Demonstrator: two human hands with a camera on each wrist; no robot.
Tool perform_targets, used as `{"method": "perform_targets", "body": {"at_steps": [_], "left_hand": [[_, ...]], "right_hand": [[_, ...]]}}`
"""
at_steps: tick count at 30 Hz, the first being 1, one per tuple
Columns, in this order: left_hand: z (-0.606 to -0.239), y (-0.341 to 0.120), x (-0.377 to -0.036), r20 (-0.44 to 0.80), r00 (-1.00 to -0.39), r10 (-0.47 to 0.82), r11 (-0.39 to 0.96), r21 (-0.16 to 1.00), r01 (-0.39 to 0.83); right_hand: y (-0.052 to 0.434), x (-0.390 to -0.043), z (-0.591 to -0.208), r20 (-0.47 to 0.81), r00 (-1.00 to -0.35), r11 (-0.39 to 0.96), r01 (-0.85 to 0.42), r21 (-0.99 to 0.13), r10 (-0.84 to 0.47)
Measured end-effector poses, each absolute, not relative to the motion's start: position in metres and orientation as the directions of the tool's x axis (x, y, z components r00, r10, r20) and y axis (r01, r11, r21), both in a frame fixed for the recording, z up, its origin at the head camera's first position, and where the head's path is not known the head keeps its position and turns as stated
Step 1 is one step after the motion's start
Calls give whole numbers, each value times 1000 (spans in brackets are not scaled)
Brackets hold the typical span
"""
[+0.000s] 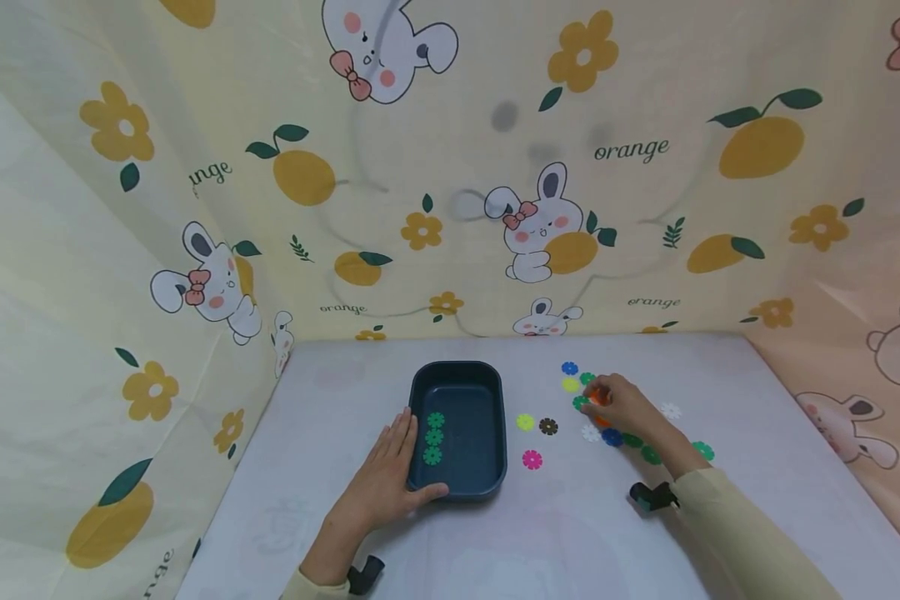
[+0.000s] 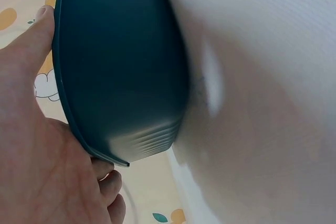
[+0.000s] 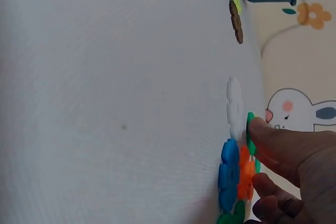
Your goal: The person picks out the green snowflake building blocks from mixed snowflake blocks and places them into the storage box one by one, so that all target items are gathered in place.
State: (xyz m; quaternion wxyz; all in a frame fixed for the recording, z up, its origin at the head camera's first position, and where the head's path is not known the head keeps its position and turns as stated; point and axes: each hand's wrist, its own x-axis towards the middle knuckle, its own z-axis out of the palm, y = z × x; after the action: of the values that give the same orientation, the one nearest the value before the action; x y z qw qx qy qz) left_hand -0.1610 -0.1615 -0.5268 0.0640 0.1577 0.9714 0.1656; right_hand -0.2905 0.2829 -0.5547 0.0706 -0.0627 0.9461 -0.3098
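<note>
A dark blue tray point(image 1: 457, 492) holds several green snowflake discs point(image 1: 434, 437) in a column along its left side. My left hand point(image 1: 390, 471) lies along the tray's left rim, fingers straight against the side and thumb over the near edge. The left wrist view shows the tray's outer wall point(image 2: 121, 66) close beside that hand. My right hand point(image 1: 618, 406) is among scattered discs, thumb and bent fingers at a green snowflake disc point(image 1: 579, 402). In the right wrist view the thumb touches this green disc point(image 3: 251, 135). Orange discs point(image 3: 245, 174) lie just below, partly covered by the hand.
Right of the tray lie a yellow disc point(image 1: 525, 422), a brown disc point(image 1: 548, 427) and a pink disc point(image 1: 532, 460). Around the right hand are a white disc point(image 1: 591, 432), a blue disc point(image 1: 612, 437) and several green ones. A printed cloth point(image 1: 480, 250) hangs behind the table.
</note>
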Motion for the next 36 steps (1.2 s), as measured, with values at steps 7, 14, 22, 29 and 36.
{"method": "perform_targets", "body": {"at_steps": [7, 14, 22, 29, 36], "left_hand": [[-527, -162, -160, -54, -940, 338, 887, 351, 299], [-527, -162, -160, -67, -941, 330, 892, 349, 288], [-528, -162, -161, -63, -943, 328, 892, 351, 287], [-528, -163, -162, -65, -942, 330, 891, 351, 288], [-527, -163, -161, -56, -939, 338, 888, 348, 299]], "right_hand": [[282, -291, -556, -109, -983, 804, -54, -592, -146], [280, -289, -556, -66, -982, 787, -102, -609, -179], [275, -282, -548, -48, -976, 756, -134, -641, -213], [268, -283, -537, -5, -975, 732, -162, -661, -220], [254, -283, -521, 89, -961, 678, -248, -692, -261]]}}
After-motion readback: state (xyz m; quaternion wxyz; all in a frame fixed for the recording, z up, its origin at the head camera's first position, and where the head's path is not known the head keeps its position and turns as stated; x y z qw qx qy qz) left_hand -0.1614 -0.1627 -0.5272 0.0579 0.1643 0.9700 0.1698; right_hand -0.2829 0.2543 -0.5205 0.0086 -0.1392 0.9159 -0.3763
